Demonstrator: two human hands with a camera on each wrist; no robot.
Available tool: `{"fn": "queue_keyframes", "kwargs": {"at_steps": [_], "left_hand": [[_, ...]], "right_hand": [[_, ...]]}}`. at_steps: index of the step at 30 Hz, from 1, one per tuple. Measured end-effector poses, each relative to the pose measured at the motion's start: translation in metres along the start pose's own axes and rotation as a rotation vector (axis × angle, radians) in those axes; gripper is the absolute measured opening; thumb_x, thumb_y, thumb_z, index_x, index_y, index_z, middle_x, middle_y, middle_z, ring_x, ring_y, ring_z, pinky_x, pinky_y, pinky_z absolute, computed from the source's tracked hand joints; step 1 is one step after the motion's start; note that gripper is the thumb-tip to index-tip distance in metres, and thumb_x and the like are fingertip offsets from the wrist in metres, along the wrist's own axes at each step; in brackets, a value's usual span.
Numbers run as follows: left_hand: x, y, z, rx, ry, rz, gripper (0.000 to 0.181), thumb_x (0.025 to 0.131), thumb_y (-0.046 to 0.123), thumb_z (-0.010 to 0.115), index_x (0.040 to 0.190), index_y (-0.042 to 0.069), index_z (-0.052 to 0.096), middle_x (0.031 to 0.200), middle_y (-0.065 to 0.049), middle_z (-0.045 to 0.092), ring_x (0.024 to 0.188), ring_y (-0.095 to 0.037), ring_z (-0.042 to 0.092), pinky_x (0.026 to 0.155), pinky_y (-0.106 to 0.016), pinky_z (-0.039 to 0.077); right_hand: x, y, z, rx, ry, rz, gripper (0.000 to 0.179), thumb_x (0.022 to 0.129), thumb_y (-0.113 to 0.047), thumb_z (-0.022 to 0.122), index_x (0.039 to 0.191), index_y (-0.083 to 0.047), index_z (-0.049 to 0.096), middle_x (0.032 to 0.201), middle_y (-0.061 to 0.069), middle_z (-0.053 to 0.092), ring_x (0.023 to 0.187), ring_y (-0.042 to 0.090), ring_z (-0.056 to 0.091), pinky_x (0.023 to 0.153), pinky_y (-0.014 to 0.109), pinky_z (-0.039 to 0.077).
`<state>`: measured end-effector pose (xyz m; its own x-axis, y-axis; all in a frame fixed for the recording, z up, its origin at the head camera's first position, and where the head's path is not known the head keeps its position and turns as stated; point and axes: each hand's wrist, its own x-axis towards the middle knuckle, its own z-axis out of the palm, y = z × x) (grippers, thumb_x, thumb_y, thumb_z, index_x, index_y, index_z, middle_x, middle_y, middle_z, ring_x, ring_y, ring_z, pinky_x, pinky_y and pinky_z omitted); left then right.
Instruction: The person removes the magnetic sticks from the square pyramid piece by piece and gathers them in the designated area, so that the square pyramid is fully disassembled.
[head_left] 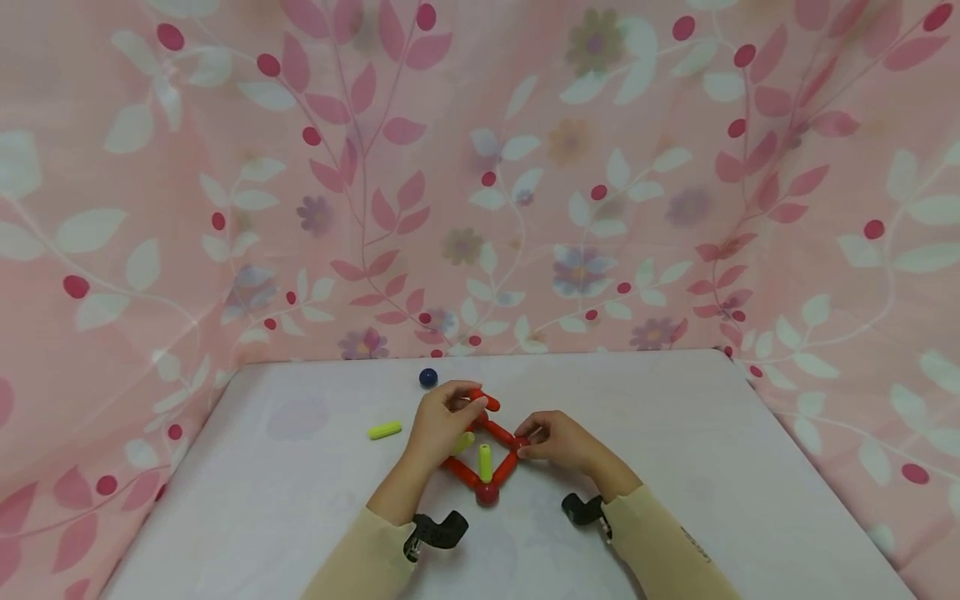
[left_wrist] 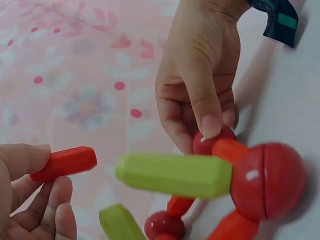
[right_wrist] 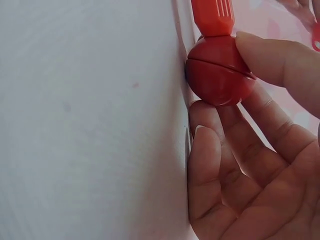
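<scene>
My left hand [head_left: 441,419] pinches a red stick [left_wrist: 72,163] between thumb and fingers, held up above the far corner of a frame of red rods and red balls. The thumb and fingers of my right hand [head_left: 561,439] grip the red ball [right_wrist: 220,72] at the frame's right corner. From the front red ball [head_left: 487,495] a yellow-green stick [head_left: 485,463] stands upright. A second yellow-green stick [left_wrist: 119,224] rises from the frame near my left hand. In the head view that hand partly hides the frame's left and far corners.
To the left on the white table [head_left: 247,467] lies a loose yellow-green stick [head_left: 386,430]. A dark blue ball [head_left: 428,378] sits farther back. Pink floral cloth [head_left: 465,250] hangs behind the table. Black wrist devices [head_left: 444,531] jut inward from both sleeves.
</scene>
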<state>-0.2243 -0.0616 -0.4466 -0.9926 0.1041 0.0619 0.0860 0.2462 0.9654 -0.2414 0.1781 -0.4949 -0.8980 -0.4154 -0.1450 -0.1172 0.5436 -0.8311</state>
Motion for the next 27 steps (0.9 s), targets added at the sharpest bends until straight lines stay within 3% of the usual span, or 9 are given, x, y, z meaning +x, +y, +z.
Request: {"fn": "queue_keyframes", "kwargs": {"at_steps": [6, 13, 27], "left_hand": [[-0.007, -0.013, -0.020, 0.020, 0.057, -0.053, 0.026, 0.092, 0.024, 0.075, 0.116, 0.016, 0.070, 0.109, -0.001, 0.066, 0.095, -0.020, 0.063, 0.078, -0.031, 0.057], [-0.018, -0.035, -0.050, 0.124, 0.122, -0.124, 0.024, 0.092, 0.021, 0.073, 0.113, 0.010, 0.068, 0.100, -0.005, 0.068, 0.088, -0.019, 0.062, 0.072, -0.029, 0.051], [-0.024, -0.070, -0.098, 0.282, 0.155, -0.256, 0.026, 0.092, 0.017, 0.068, 0.112, 0.000, 0.066, 0.100, -0.012, 0.066, 0.087, -0.023, 0.059, 0.070, -0.029, 0.047]], "right_hand": [[0.000, 0.000, 0.001, 0.016, 0.002, 0.012, 0.022, 0.085, -0.018, 0.081, 0.105, -0.015, 0.072, 0.098, -0.002, 0.067, 0.088, 0.019, 0.059, 0.077, 0.031, 0.052], [-0.002, -0.001, 0.002, 0.023, 0.004, 0.021, 0.021, 0.085, -0.017, 0.081, 0.104, -0.015, 0.072, 0.097, -0.002, 0.067, 0.088, 0.018, 0.060, 0.078, 0.031, 0.052], [-0.002, -0.001, 0.001, 0.032, 0.008, 0.016, 0.022, 0.085, -0.016, 0.081, 0.104, -0.014, 0.071, 0.098, -0.001, 0.067, 0.088, 0.019, 0.060, 0.079, 0.032, 0.052]]}}
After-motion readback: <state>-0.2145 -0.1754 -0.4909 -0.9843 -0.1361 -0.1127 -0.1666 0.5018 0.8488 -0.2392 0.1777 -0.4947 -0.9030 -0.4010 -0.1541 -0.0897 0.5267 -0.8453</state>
